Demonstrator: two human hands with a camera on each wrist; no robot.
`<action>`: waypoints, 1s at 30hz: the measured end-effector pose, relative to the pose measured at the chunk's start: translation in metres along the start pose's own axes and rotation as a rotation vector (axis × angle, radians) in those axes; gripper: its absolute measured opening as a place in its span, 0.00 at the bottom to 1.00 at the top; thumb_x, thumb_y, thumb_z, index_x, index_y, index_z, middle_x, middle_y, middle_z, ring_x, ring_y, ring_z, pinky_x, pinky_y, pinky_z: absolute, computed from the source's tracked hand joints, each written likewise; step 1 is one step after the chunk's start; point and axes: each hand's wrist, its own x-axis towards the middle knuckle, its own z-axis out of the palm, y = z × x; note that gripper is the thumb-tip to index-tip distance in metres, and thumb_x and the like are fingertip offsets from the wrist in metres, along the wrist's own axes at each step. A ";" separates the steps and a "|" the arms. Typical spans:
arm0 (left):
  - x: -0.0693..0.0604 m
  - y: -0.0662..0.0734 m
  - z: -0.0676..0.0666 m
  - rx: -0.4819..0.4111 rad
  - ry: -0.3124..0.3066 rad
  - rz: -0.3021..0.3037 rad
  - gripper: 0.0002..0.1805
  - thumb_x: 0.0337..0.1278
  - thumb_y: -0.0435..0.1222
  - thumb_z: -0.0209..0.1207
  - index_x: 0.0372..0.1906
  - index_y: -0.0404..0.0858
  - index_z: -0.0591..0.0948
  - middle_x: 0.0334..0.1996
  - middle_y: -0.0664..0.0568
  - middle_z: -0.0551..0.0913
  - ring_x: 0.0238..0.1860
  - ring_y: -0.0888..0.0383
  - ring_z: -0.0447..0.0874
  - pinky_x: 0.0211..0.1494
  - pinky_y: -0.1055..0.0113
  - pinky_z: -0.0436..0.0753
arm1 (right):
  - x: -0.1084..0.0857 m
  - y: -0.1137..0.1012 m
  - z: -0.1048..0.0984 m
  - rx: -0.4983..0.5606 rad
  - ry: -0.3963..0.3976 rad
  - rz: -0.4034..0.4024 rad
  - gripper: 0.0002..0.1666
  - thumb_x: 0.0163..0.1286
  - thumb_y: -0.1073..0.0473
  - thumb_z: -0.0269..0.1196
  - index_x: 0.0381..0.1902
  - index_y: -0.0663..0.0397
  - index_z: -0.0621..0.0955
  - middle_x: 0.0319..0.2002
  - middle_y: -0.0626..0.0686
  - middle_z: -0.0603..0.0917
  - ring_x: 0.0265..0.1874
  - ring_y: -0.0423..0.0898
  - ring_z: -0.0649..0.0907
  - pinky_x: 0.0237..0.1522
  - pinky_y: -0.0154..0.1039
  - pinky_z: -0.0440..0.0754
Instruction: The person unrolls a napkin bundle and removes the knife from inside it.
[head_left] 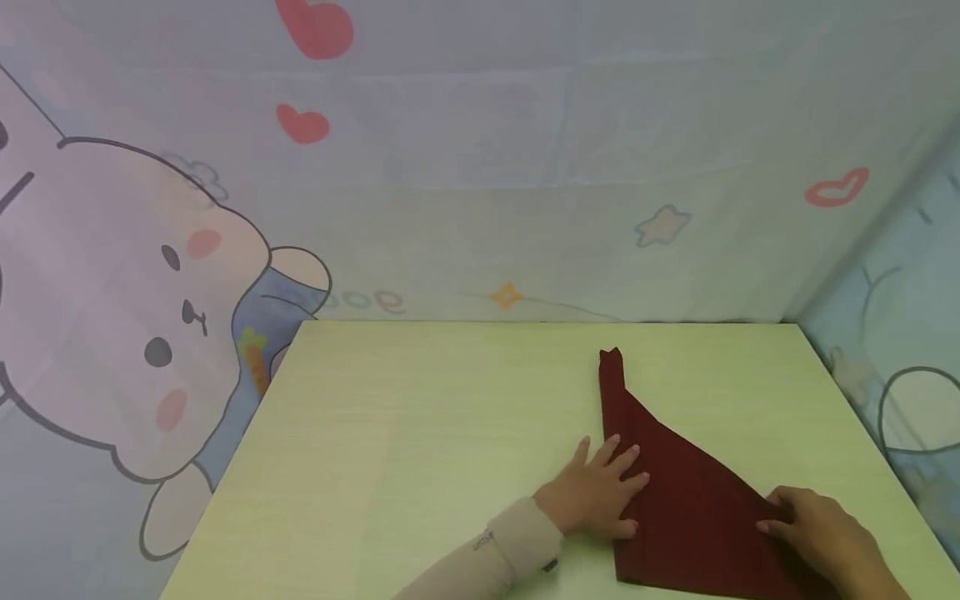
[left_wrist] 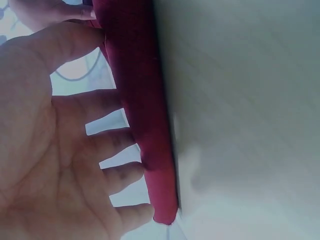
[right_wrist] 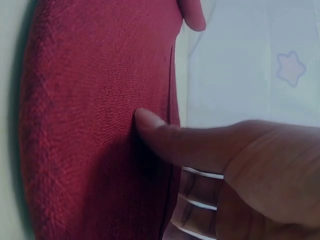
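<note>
A dark red piece of cloth (head_left: 690,500) lies on the right half of the table, with a narrow strip reaching toward the back and a slanted right edge. My left hand (head_left: 596,493) rests on the cloth's left edge with fingers spread and fairly straight; the left wrist view shows its fingertips (left_wrist: 131,215) touching the folded red edge (left_wrist: 135,75). At the slanted edge, my right hand (head_left: 821,529) pinches the cloth. In the right wrist view its thumb (right_wrist: 150,122) lies on top of the fabric (right_wrist: 95,100), the other fingers partly hidden behind the edge.
The pale yellow-green table (head_left: 390,417) extends to the left of the cloth. Behind it hangs a light wall cloth (head_left: 487,167) printed with hearts, a star and a large cartoon animal (head_left: 135,317). Another printed cloth (head_left: 915,333) borders the right side.
</note>
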 end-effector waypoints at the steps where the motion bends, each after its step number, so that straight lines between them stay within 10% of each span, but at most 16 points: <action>1: 0.002 0.002 0.000 0.010 0.004 0.005 0.37 0.67 0.69 0.44 0.78 0.68 0.58 0.81 0.64 0.51 0.82 0.56 0.43 0.80 0.51 0.54 | 0.001 0.000 0.000 0.001 0.005 -0.013 0.14 0.62 0.51 0.73 0.38 0.52 0.82 0.33 0.46 0.85 0.34 0.46 0.83 0.37 0.54 0.80; 13: 0.021 0.023 0.003 0.099 0.008 0.007 0.37 0.67 0.72 0.39 0.79 0.70 0.54 0.80 0.69 0.49 0.82 0.61 0.41 0.80 0.51 0.52 | 0.004 0.000 0.001 -0.002 0.019 -0.041 0.13 0.62 0.52 0.73 0.38 0.51 0.82 0.35 0.46 0.85 0.35 0.46 0.83 0.36 0.53 0.80; 30: 0.008 0.012 0.007 0.048 -0.056 -0.051 0.34 0.69 0.71 0.35 0.77 0.78 0.45 0.80 0.75 0.43 0.82 0.64 0.36 0.79 0.48 0.52 | 0.001 -0.001 0.003 -0.032 0.011 0.030 0.10 0.65 0.54 0.72 0.35 0.54 0.84 0.31 0.47 0.84 0.33 0.47 0.83 0.34 0.54 0.80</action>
